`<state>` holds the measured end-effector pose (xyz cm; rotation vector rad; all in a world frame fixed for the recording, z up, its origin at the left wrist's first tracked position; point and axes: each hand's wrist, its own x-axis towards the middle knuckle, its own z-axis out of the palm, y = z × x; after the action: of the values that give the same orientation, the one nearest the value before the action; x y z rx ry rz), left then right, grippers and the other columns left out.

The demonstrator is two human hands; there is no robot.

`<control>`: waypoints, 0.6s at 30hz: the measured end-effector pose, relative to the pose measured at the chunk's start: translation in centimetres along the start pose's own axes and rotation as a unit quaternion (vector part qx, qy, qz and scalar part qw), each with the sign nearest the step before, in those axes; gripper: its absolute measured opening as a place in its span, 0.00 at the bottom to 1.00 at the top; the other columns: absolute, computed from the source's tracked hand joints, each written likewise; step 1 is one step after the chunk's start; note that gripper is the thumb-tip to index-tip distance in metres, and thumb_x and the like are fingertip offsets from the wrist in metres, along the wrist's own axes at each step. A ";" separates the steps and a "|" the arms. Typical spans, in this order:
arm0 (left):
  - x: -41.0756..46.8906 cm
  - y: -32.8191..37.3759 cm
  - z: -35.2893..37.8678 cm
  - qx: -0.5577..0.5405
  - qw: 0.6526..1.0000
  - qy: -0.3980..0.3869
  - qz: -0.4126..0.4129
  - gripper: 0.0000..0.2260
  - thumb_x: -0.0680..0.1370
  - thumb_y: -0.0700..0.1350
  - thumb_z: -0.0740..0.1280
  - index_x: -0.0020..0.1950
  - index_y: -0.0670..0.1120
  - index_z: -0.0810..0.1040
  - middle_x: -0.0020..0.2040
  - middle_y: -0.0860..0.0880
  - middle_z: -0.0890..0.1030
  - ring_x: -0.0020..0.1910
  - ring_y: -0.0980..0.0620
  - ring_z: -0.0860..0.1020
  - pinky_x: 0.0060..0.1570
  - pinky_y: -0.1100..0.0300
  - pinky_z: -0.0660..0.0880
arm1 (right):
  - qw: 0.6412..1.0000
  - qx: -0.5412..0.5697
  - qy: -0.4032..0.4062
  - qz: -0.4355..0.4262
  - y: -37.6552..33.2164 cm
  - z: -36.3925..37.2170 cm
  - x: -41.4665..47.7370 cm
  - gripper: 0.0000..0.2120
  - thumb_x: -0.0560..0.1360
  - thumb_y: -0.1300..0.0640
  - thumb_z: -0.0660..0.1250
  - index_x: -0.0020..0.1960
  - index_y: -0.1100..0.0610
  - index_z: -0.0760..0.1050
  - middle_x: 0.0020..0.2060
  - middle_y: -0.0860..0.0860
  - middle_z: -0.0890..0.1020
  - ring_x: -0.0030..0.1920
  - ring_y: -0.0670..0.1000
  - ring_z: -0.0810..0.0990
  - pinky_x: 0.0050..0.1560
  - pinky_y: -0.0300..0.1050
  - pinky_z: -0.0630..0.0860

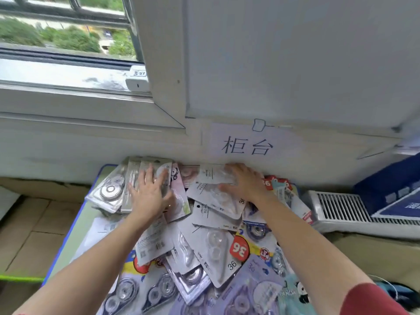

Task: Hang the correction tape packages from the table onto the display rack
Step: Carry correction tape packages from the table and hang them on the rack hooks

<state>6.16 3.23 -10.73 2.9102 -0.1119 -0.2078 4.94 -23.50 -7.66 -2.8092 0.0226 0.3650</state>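
Observation:
A heap of correction tape packages [211, 244] covers the small green table [84, 221] with a blue rim, below the wall. My left hand [148, 193] lies flat with spread fingers on grey and white packages [109, 189] at the far left of the heap. My right hand [244, 181] lies flat on white packages [211, 176] against the wall, its thumb on a lower card. Neither hand grips anything that I can see. No display rack is in view.
A paper sign [247, 145] with two characters is taped to the wall above the heap. A white slatted unit [341, 210] and a blue box [391, 192] stand at right. A window [63, 42] is at upper left. Wooden floor [29, 235] lies left of the table.

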 end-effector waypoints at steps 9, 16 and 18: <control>-0.1 -0.4 0.6 0.001 1.000 0.027 0.007 0.26 0.78 0.57 0.61 0.75 0.58 0.60 0.78 0.47 0.49 0.77 0.47 0.45 0.71 0.38 0.43 | 0.992 0.119 -0.043 -0.021 0.3 -0.4 0.7 0.31 0.65 0.37 0.73 0.60 0.49 0.66 0.63 0.48 0.73 0.59 0.50 0.73 0.58 0.47 0.70; -0.3 -0.9 0.4 -0.007 1.000 0.018 -0.009 0.29 0.76 0.59 0.63 0.75 0.56 0.59 0.79 0.47 0.45 0.77 0.46 0.42 0.72 0.42 0.42 | 0.990 0.130 -0.053 -0.015 0.4 -0.6 1.0 0.34 0.63 0.36 0.74 0.61 0.50 0.66 0.62 0.48 0.74 0.59 0.49 0.74 0.56 0.44 0.71; -0.5 -0.9 0.3 -0.006 1.000 0.029 -0.011 0.29 0.75 0.60 0.64 0.74 0.56 0.61 0.79 0.46 0.46 0.77 0.45 0.44 0.73 0.44 0.43 | 0.993 0.114 -0.033 -0.024 0.4 -0.5 0.9 0.37 0.63 0.36 0.74 0.65 0.50 0.66 0.64 0.48 0.73 0.61 0.50 0.73 0.55 0.43 0.69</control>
<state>5.72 4.14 -11.14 2.9043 -0.0698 -0.1268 5.93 -24.01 -7.50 -2.5656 -0.0181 0.4163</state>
